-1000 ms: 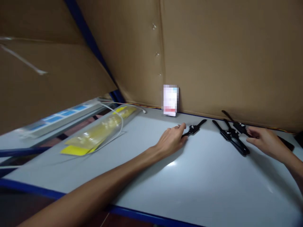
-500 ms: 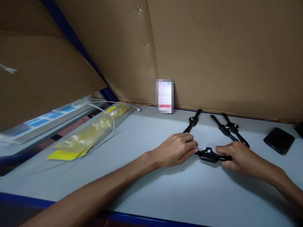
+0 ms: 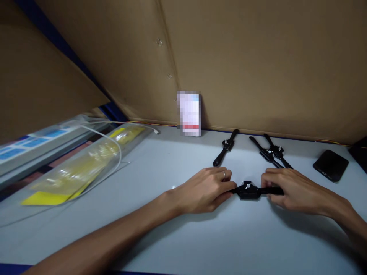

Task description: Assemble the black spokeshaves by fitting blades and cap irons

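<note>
Black two-handled spokeshave (image 3: 249, 191) was low over the front part of the desk (image 3: 183, 236), roughly level, a hand at each end. Left hand (image 3: 210, 190) was clamped on one handle, fingertips pinched together. Right hand (image 3: 289, 188) was clamped on the other. Whether the tool touched the desk: cannot tell.

Surroundings: a lone black tool (image 3: 228, 145) lay slanted behind the left hand, near handle close to the knuckles. Two more, a crossed pair (image 3: 267, 154), lay behind the right hand, which hid their near ends. Flat black device (image 3: 331, 165) lay farther right; dark object (image 3: 360, 154) was cut off at the frame edge.

Upright screen (image 3: 191, 114) leaned at the cardboard wall (image 3: 258, 65), beside thin coloured wires (image 3: 163, 124). Left side held a clear bag (image 3: 77, 170) with yellow sheets, a white cable (image 3: 120, 152) looped over it, and a long white strip (image 3: 67, 139) beyond.

Labels: blue patches on the strip, print unreadable. Screen content was pixelated, red bar near the bottom. Brand marks too small to tell.
</note>
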Demonstrator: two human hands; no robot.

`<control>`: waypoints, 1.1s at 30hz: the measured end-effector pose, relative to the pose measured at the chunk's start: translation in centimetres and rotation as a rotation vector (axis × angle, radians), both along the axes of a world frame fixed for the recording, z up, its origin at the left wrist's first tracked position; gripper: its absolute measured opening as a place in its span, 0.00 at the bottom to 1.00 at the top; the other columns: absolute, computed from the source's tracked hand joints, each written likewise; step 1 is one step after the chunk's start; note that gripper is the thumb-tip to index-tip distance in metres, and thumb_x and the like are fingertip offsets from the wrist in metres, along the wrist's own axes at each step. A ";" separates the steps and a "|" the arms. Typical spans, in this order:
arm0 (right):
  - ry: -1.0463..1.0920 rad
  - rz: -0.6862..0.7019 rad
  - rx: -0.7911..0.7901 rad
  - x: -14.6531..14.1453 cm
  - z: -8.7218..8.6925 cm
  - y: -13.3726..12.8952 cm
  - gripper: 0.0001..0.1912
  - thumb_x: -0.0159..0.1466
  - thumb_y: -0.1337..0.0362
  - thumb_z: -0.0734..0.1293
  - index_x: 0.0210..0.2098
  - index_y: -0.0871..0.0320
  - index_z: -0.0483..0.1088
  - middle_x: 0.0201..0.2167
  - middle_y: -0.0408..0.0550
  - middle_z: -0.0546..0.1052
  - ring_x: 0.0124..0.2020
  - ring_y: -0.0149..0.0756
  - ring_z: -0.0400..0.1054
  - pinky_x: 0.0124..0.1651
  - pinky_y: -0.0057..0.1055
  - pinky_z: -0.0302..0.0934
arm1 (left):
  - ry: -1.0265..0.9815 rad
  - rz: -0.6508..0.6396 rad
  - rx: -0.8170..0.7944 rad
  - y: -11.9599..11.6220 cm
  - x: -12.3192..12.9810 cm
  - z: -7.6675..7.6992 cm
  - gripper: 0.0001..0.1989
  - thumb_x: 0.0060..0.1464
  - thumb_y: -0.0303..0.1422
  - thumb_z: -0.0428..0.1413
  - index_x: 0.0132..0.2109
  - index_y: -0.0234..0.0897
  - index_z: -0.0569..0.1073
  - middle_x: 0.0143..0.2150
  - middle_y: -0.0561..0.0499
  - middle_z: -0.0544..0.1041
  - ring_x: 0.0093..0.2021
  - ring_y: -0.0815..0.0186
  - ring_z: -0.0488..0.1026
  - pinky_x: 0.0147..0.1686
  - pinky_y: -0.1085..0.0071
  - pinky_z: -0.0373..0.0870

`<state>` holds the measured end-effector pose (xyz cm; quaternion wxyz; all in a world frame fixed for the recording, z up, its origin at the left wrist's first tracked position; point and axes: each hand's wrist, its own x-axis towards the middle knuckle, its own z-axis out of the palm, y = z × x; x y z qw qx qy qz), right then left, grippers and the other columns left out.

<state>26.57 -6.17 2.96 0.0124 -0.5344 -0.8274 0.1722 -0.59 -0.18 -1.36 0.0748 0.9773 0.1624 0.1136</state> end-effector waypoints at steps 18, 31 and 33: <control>-0.036 -0.351 0.111 -5.1 -2.8 -1.3 0.14 0.65 0.61 0.64 0.23 0.56 0.63 0.23 0.44 0.74 0.24 0.34 0.62 0.29 0.33 0.43 | 0.039 0.017 -0.091 -2.1 1.4 0.1 0.06 0.65 0.32 0.54 0.46 0.35 0.72 0.38 0.49 0.76 0.36 0.62 0.73 0.34 0.66 0.69; 0.003 -0.323 0.126 -4.9 -3.2 -1.1 0.11 0.61 0.65 0.63 0.23 0.56 0.59 0.21 0.43 0.72 0.24 0.33 0.59 0.30 0.32 0.42 | 0.035 0.005 -0.170 -2.4 1.6 0.3 0.05 0.63 0.30 0.54 0.45 0.34 0.71 0.39 0.48 0.77 0.37 0.62 0.73 0.36 0.65 0.68; 0.021 -0.294 0.139 -4.8 -3.3 -1.1 0.11 0.60 0.66 0.63 0.23 0.56 0.59 0.21 0.42 0.71 0.24 0.32 0.58 0.30 0.32 0.42 | 0.035 -0.003 -0.158 -2.4 1.6 0.3 0.05 0.63 0.30 0.54 0.45 0.34 0.71 0.39 0.48 0.77 0.37 0.62 0.73 0.36 0.65 0.68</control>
